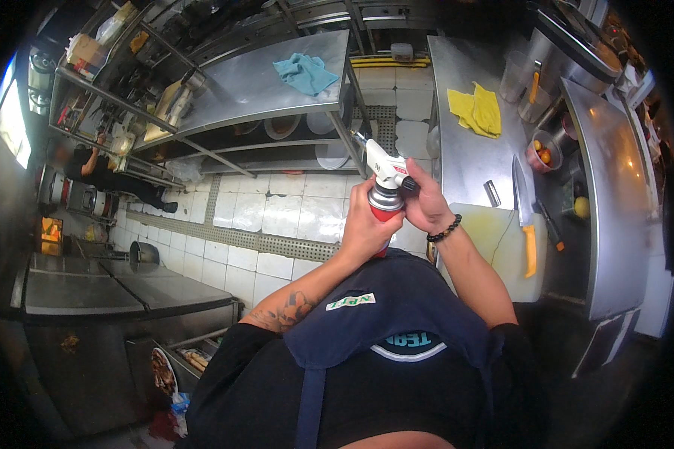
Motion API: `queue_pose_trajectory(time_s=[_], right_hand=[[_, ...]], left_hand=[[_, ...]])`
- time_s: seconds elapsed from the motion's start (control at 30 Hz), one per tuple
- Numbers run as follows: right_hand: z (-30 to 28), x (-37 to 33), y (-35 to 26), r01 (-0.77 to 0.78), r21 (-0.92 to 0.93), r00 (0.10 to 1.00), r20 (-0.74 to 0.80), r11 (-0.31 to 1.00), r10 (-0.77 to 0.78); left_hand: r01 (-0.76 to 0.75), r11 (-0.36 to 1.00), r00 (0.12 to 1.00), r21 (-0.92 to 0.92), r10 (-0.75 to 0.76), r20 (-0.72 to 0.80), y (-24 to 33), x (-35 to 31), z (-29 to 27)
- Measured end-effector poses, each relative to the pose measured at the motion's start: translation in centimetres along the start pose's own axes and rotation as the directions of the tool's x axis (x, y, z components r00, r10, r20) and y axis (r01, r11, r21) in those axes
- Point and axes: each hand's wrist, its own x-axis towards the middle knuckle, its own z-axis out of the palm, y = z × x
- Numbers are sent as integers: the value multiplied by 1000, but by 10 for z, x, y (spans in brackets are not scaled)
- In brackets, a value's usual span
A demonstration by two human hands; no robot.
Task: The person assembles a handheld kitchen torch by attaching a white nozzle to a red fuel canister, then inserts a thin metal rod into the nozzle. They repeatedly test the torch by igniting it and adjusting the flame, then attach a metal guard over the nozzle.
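Note:
A white kitchen blowtorch [384,166] with a black knob is fixed on a red gas canister [384,214], held in front of my apron. My left hand [363,230] wraps round the canister just below the metal collar. My right hand [425,202] is closed at the torch's right side, its thumb by the black knob; some of its fingers are hidden behind the torch. The nozzle points away from me and a little left, and no flame shows at its tip.
On the right-hand steel counter [457,161] are a cutting board [475,232], a yellow-handled knife [528,224], a second, dark-handled knife [550,224], a yellow cloth [475,110] and a tub of red fruit [543,155]. A blue cloth [305,73] lies on the far table. Another person [116,168] stands far left.

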Motion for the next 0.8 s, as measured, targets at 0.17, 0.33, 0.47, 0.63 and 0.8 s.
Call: queue_pose_trajectory(time_s=[0.17, 0.33, 0.47, 0.63, 0.8], right_hand=[[3, -2, 1, -26, 84, 1000, -4, 996, 27], [2, 0, 0, -28, 18, 1000, -6, 999, 28], [1, -1, 0, -26, 43, 1000, -6, 999, 26], [0, -1, 2, -13, 53, 1000, -25, 999, 15], [8, -3, -2, -24, -185, 989, -149, 982, -4]], left_hand=[[11, 1000, 1000, 0, -11, -6, -2, 0, -1], [35, 999, 999, -23, -35, 12, -4, -1, -1], [69, 997, 997, -41, -67, 42, 3, 0, -3], [34, 999, 999, -11, -34, 30, 1, -1, -3], [112, 993, 994, -29, -111, 24, 0, -1, -2]])
